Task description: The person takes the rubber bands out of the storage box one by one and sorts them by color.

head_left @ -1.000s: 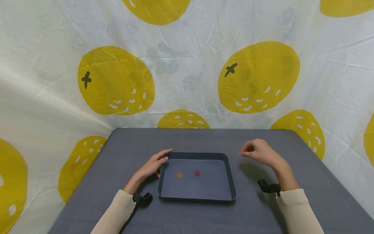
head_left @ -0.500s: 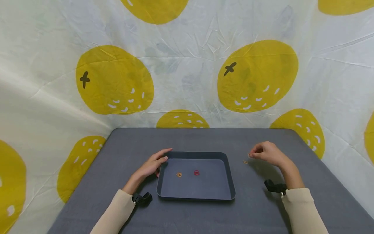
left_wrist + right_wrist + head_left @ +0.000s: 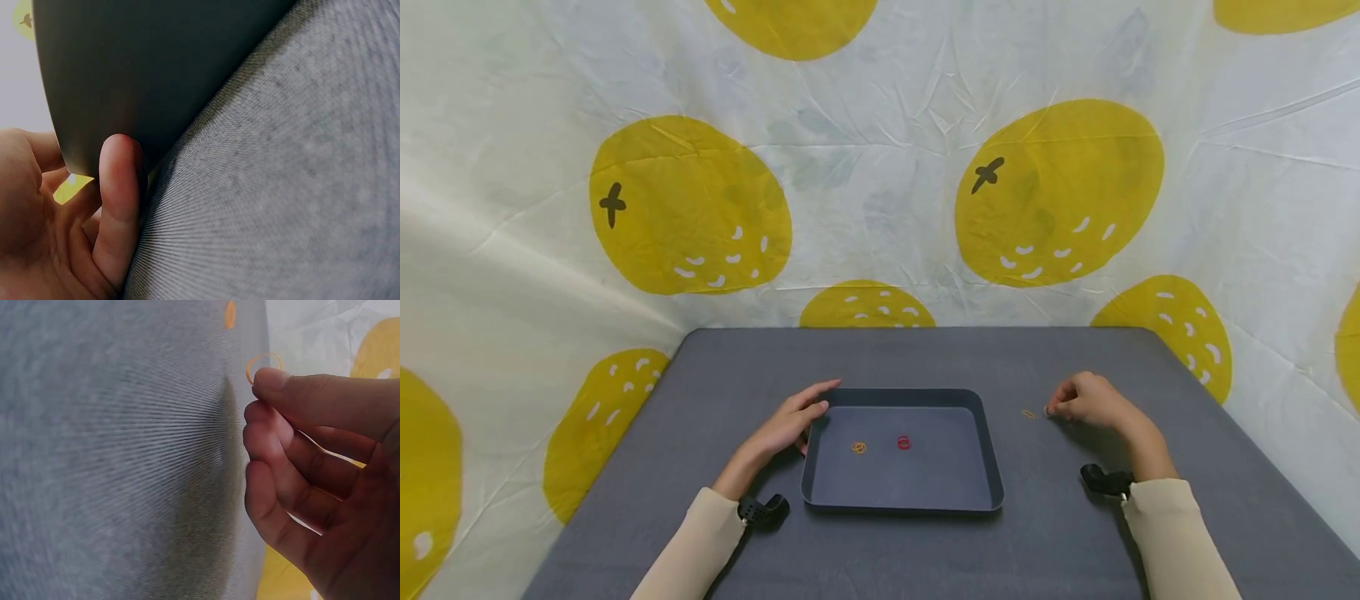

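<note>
At the near side, I observe two cream sleeves reaching over the grey bench, each wrist fitted with a black device. Beyond them a dark tray lies flat. Inside it are a small cluster of orange rings, left of centre, and red rings to their right. The left hand, partly spread, grips the tray's left side, one digit against the outer wall, others at the rim. Right of the tray, a loose orange ring lies on the bench. Just beside it, the right hand is closed to a pinch, holding a single orange ring at the fingertips. At the far side hangs a white cloth printed with yellow fruit.
</note>
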`<move>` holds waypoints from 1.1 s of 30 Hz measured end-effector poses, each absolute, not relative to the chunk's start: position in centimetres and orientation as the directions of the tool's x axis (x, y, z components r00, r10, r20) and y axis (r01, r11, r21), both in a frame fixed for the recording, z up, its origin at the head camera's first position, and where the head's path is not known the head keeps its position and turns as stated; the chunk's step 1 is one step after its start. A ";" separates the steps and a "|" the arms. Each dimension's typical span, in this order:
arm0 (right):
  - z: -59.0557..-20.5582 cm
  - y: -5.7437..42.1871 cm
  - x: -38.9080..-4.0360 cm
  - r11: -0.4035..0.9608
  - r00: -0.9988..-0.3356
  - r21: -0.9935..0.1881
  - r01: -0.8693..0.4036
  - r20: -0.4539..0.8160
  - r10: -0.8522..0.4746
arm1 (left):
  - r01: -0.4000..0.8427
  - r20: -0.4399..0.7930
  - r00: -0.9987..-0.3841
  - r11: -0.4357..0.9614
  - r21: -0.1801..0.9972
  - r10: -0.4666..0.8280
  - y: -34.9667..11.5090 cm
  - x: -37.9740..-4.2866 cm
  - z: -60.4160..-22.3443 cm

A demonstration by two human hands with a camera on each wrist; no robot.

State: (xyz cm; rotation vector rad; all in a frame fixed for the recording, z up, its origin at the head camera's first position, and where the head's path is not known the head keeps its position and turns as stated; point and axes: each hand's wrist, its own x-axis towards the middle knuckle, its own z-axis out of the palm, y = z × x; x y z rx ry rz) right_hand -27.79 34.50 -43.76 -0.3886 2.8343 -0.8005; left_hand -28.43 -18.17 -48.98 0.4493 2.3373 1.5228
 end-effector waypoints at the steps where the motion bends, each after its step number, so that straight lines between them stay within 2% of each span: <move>1: -43.8 34.6 -27.8 0.820 -0.950 -0.535 -0.204 -0.092 -0.297 | 0.090 -0.089 -0.901 0.384 0.919 0.425 -18.2 -28.4 -49.0; 33: -44.4 34.7 -28.1 0.832 -0.958 -0.532 -0.158 -0.121 -0.260 | 0.097 -0.072 -0.902 0.362 0.927 0.426 -18.1 -28.4 -48.9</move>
